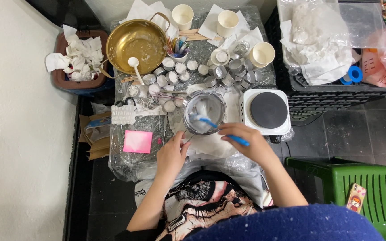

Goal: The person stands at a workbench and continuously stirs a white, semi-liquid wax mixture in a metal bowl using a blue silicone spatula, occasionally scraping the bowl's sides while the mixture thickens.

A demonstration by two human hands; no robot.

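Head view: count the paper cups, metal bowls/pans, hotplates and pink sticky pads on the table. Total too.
White paper cups: 3 (first at)
Metal vessels: 2, the gold pan and the small steel pot
Hotplate: 1
Pink sticky pad: 1
Total: 7

The person is wearing a dark blue knitted cap (pixel 300 223), filling the lower edge of the head view. Below it a short-sleeved top (pixel 202 201) is showing, black with a large cream, pink and tan graphic print. Both forearms are showing bare, with no watch, ring or glove on the left hand (pixel 171 156) or right hand (pixel 246 142).
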